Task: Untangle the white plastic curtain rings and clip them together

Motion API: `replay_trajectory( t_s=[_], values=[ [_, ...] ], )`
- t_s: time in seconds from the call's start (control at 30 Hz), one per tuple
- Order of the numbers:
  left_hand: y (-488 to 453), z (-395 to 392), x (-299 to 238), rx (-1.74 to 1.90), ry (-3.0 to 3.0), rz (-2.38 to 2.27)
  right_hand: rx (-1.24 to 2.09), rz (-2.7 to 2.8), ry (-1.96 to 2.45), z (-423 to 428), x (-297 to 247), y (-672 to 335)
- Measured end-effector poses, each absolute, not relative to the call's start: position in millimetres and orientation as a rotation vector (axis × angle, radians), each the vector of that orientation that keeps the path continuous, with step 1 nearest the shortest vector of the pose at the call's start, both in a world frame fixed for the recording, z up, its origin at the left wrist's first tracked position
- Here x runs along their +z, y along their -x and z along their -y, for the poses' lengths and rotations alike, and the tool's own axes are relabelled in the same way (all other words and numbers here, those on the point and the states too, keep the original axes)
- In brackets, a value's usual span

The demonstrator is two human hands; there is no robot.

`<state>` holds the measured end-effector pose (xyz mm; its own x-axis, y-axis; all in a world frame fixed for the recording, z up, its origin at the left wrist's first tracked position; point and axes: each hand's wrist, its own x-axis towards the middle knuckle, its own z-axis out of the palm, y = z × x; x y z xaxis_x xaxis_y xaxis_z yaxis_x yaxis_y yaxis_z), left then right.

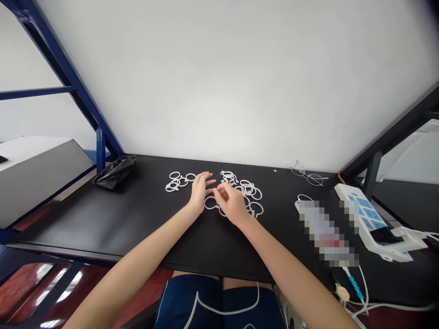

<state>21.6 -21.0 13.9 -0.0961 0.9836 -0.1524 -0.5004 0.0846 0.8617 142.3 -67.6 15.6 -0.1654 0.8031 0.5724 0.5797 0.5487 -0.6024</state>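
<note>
Several white plastic rings with small tabs, resembling curtain rings, lie on the black table (144, 219). A smaller group of rings (174, 183) is left of my left hand (199, 189), whose fingers are stretched out and apart, with nothing visible in them. Close beside it, my right hand (231, 201) has thumb and forefinger pinched together; whatever sits between them, if anything, is too small to make out. A larger heap of rings (252, 191) spreads behind, beneath and right of my right hand, which hides part of it.
On the left lies a crumpled black plastic bag (115, 172). To the right are a pair of glasses (313, 178), a blurred-out phone (325, 233) on a charging cable, and a white power strip (368, 219) with a plug. A white wall (222, 82) rises behind the table.
</note>
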Motion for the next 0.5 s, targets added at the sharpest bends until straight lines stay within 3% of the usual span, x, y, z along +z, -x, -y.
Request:
replay_trajectory(
  t_s=[0.23, 0.5],
  values=[
    [-22.7, 24.8, 18.9, 1.511, -0.737, -1.01, 0.302, 2.344, 0.917, 66.9, 21.2, -144.5],
    [-20.8, 24.4, 19.2, 1.44, -0.741, -1.107, 0.395, 2.427, 0.962, 65.8, 16.0, -143.2]
  ],
)
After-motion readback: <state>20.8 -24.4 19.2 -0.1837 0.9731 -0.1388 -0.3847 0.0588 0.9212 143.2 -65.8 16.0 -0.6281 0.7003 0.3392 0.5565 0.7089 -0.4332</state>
